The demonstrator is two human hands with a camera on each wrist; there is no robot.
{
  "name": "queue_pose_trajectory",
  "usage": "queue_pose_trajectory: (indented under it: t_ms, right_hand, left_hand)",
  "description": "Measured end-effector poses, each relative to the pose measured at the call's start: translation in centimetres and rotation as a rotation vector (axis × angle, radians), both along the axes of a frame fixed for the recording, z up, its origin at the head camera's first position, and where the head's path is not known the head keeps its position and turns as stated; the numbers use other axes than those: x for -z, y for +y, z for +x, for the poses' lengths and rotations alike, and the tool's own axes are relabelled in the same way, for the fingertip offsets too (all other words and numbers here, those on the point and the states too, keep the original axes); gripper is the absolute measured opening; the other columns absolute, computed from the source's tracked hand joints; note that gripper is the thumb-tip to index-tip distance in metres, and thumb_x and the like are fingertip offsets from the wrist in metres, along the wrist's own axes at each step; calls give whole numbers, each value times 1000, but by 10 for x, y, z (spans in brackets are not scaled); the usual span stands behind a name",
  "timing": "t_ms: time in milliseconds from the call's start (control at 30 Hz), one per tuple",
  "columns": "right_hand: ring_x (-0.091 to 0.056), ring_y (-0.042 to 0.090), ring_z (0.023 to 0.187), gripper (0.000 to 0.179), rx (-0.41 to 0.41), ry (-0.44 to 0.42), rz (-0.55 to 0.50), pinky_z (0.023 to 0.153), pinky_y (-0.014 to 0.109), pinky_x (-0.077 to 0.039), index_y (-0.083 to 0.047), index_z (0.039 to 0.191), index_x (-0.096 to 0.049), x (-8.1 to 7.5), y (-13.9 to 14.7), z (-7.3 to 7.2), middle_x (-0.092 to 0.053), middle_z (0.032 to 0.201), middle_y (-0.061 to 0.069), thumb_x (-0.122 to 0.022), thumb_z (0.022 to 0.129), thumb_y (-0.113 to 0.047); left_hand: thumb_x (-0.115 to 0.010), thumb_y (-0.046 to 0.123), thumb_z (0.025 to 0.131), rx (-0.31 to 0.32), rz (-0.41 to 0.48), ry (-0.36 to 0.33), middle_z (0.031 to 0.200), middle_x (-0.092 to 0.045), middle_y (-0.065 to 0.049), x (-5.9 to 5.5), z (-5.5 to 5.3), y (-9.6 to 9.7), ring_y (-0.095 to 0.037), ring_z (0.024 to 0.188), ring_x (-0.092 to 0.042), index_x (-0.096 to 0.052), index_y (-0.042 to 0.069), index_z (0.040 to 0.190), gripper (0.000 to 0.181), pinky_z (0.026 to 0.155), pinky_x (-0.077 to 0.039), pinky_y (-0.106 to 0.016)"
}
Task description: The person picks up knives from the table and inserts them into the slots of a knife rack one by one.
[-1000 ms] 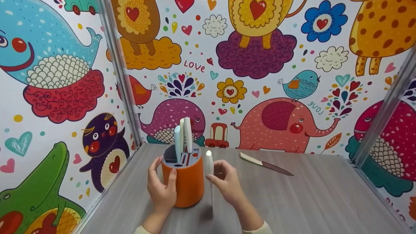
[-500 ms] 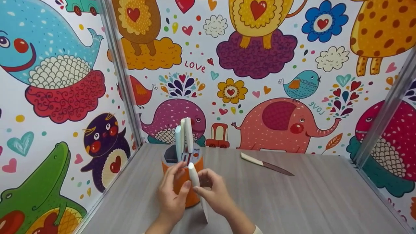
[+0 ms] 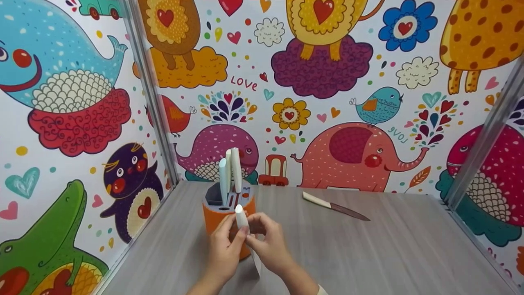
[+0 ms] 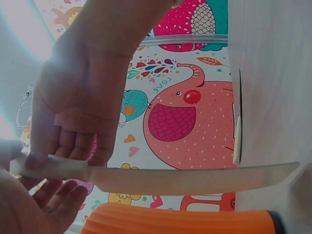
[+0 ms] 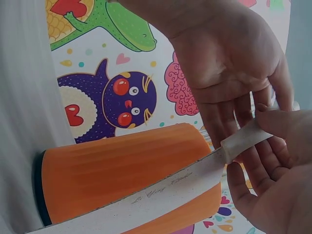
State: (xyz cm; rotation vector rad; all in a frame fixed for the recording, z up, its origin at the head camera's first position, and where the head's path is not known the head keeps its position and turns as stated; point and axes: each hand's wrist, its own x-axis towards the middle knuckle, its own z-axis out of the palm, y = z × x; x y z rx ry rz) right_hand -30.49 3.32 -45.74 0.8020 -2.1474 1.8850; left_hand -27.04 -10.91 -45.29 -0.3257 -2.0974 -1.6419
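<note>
The left hand point(image 3: 226, 243) has joined the right hand point(image 3: 270, 243), both pinching the knife point(image 3: 242, 217), blade script point(image 5: 163, 188) illegible, wall point(image 3: 251, 57) reading "LOVE".

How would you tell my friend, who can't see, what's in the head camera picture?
A person's left hand and right hand hold a white-handled knife, blade down, in front of an orange knife block with more handles standing up from it. Another knife lies on the grey table to the right. Cartoon animals decorate the walls.

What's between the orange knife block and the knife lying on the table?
In the head view, bare wood-grain tabletop shows between the orange knife block and the cream-handled knife; the right grip hides part of the nearer stretch.
</note>
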Motion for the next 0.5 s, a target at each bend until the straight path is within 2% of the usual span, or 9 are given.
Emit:
queue_pose_trajectory:
  t_ms: [100,267,433,500]
  right_hand:
    - [-75,12,96,24,8,-21,5,93,29,-63,-9,116,-69,0,-1,0,-76,112,6,-80,97,-19]
    - [-75,12,94,26,-18,-27,-15,91,30,-64,-9,117,-71,4,0,-5,-77,113,7,-81,96,-21]
    - [-74,13,91,26,-114,-34,-133,87,29,-65,1,117,-70,15,5,-17,-75,110,22,-80,95,-10]
    - [-73,13,90,25,-114,-53,-195,86,28,-65,6,116,-68,22,8,-24,-73,107,25,-78,95,-5]
  left_hand:
    - [-61,21,109,-13,-17,-11,126,-71,-13,-1,1,0,-17,99,-69,-64,-1,137,35,88,-62,-22]
    - [-59,20,110,-21,-35,-42,133,-70,-16,-3,1,-1,-23,107,-69,-61,-3,141,39,97,-63,-31]
    - [-58,21,111,-44,-42,-69,134,-71,-17,-4,1,-1,-24,110,-69,-60,-4,143,41,101,-62,-38]
    - [-57,22,111,-46,-29,-75,131,-72,-17,-5,1,-1,-24,111,-71,-60,-4,141,40,101,-62,-38]
